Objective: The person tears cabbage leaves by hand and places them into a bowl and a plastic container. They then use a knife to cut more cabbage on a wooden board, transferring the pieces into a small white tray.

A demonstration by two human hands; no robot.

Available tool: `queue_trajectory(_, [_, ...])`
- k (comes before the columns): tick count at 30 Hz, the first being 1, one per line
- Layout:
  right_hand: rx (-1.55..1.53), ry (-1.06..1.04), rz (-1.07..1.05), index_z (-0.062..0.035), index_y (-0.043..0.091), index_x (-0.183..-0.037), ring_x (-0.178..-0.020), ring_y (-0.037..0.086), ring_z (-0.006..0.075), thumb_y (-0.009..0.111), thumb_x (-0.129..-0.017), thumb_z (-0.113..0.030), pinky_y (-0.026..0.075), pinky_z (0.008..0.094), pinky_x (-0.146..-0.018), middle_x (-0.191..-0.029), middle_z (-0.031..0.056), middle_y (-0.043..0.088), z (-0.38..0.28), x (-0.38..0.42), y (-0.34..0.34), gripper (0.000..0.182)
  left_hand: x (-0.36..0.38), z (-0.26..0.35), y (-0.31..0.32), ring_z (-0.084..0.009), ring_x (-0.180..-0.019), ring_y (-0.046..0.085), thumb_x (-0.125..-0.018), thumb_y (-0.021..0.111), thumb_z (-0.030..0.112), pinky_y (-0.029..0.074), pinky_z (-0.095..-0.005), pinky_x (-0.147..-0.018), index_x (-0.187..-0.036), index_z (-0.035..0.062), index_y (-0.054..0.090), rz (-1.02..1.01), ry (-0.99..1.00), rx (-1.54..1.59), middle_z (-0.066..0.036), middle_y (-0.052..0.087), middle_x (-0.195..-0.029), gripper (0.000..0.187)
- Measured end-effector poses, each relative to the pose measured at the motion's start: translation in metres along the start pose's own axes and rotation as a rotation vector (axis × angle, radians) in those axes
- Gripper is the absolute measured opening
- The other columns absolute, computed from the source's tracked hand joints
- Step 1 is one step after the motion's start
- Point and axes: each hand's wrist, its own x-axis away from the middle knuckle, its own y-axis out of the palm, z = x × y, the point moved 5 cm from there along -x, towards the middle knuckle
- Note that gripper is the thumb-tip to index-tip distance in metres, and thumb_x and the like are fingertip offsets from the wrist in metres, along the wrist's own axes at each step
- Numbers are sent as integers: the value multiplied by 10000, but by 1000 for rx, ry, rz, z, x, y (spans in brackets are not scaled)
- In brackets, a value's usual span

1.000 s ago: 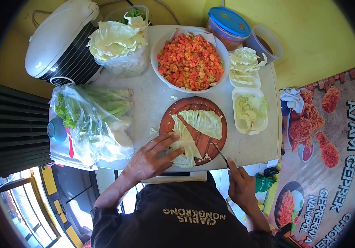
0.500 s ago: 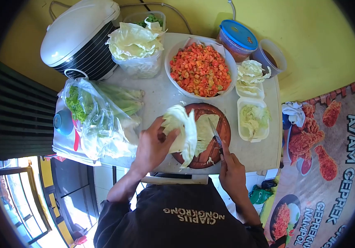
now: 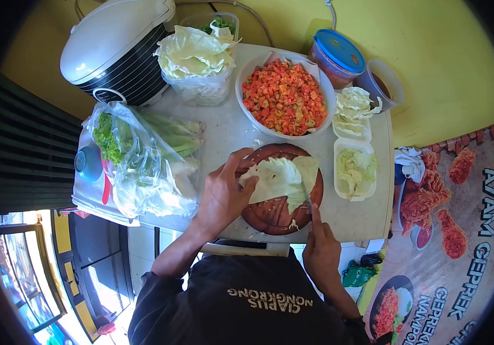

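A pale cabbage leaf point(image 3: 275, 177) lies over the round wooden cutting board point(image 3: 261, 221), with more leaf under its right side. My left hand point(image 3: 227, 192) pinches its left edge between thumb and fingers. In my right hand point(image 3: 323, 248) is a knife point(image 3: 306, 195), held by the handle, its blade pointing away from me over the leaf's right part. Small cabbage scraps dot the board's near edge.
Behind the board stands a bowl of chopped red chillies point(image 3: 284, 98). A foam box with cabbage point(image 3: 355, 172) sits right; bagged greens point(image 3: 143, 155) lie left. Farther back are a tub heaped with leaves point(image 3: 195, 54), a rice cooker point(image 3: 114, 46) and a blue-lidded container point(image 3: 339, 52).
My left hand has brought the raised cabbage leaf down and right onto the board, laying it flat. The knife now overlaps the leaf's right side; my right hand has shifted slightly nearer me.
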Motion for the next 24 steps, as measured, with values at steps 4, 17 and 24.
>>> queue_trajectory(4, [-155,36,113,-41,411,-1485,-700,643,339,506,-919,50,514,423,-629,-864,178,616,-3,1,-14,581,2,-6,0,-214,-859,728,-799,774,41,584,-303,-765,-1209,14,622,38,-139,52,-147,717,-1032,438])
queue_trajectory(17, [20,-143,-129,-82,333,-1528,-719,681,343,621,-799,-9,575,406,-578,-1097,198,625,-56,-39,14,787,4,-10,14,-123,-642,618,-757,755,17,521,-256,-557,-948,-28,676,118,-120,78,-101,656,-879,211])
queue_trajectory(24, [-35,-176,-156,-54,365,-1506,-687,658,364,594,-834,22,552,420,-546,-1074,225,629,-62,-45,19,714,8,-11,22,-177,-635,641,-778,749,24,531,-304,-581,-934,-9,645,154,-229,63,-97,589,-844,191])
